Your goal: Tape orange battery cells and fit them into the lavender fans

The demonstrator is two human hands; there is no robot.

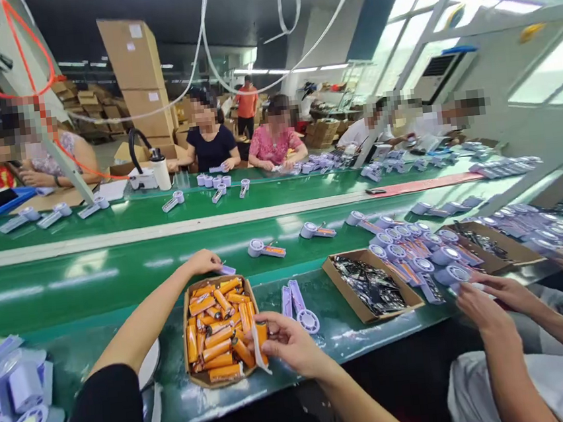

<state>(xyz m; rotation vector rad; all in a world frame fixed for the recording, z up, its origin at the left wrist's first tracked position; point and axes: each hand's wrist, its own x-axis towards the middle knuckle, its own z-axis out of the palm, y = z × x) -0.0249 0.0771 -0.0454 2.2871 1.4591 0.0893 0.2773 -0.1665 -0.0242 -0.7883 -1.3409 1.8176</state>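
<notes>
My left hand (pixel 203 262) reaches past the battery box to the belt's near edge. Its fingers are closed on a lavender fan housing (pixel 227 269), mostly hidden behind the hand. At the box's right side, my right hand (pixel 289 344) pinches an orange battery (pixel 262 337) with a white strip (pixel 259 354) hanging along it. The cardboard box (pixel 189 369) below holds many loose orange cylindrical batteries (pixel 217 334). Just right of it, an opened lavender fan housing (pixel 308 320) lies on the green bench.
Lavender fan housings (pixel 24 401) are piled at the left. A cardboard box (pixel 374 315) of black parts stands at right, beside many fans (pixel 404 242). Several fans (pixel 265 248) lie on the green belt (pixel 118 270). A co-worker's hands (pixel 489 297) work at the right.
</notes>
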